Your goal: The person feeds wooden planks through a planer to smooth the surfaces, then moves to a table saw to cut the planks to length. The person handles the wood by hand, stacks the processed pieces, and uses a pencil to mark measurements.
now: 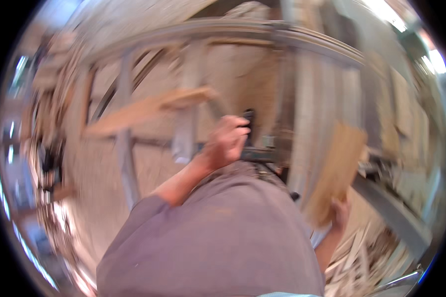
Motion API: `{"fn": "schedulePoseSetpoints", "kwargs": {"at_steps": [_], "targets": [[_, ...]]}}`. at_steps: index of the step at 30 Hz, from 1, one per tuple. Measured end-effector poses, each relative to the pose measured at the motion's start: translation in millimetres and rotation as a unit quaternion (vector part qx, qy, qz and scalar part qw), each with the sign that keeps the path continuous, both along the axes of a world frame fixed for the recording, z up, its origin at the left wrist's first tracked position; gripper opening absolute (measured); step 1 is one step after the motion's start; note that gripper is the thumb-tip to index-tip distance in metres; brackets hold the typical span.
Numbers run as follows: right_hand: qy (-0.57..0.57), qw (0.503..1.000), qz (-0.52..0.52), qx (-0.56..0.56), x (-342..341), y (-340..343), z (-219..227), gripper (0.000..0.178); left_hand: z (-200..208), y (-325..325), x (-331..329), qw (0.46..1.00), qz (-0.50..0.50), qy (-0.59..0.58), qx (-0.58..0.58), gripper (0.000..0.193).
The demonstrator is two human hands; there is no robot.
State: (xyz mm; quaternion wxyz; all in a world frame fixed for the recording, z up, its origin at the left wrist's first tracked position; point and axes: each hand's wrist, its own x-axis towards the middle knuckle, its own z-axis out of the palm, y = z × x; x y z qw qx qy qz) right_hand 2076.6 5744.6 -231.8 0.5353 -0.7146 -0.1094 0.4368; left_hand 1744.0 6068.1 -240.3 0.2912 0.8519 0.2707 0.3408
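Note:
A flat wooden board (339,166) is held at its near end by my right hand (340,212), which is closed around its edge at the right. The board is tilted, its far end over the grey-white slatted surface. My left hand (227,142) is in front of my body with its fingers curled, beside an upright black handle (250,118). Blur hides whether the fingers grip the handle or anything else. Left of that hand, a brown wooden piece (143,113) with a pointed end lies across the frame's bars.
A long rail (183,30) curves across the far side of the machine or bench. Stacked boards (406,109) stand at the right, above a heap of wood offcuts (362,257). More timber (52,104) is piled at the left. A grey beam (391,213) slants at the lower right.

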Motion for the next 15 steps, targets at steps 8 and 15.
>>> {"fn": "schedulePoseSetpoints", "kwargs": {"at_steps": [8, 15], "targets": [[-0.284, 0.894, 0.17, -0.302, 27.9, -115.7, -43.8, 0.033, -19.6, -19.2, -71.6, 0.968, 0.242, -0.06, -0.018, 0.021], [-0.351, 0.882, 0.236, -0.21, -13.0, 28.2, -37.5, 0.033, -44.7, 58.3, -172.9, 0.636, 0.557, -0.438, -0.305, 0.073]]}}
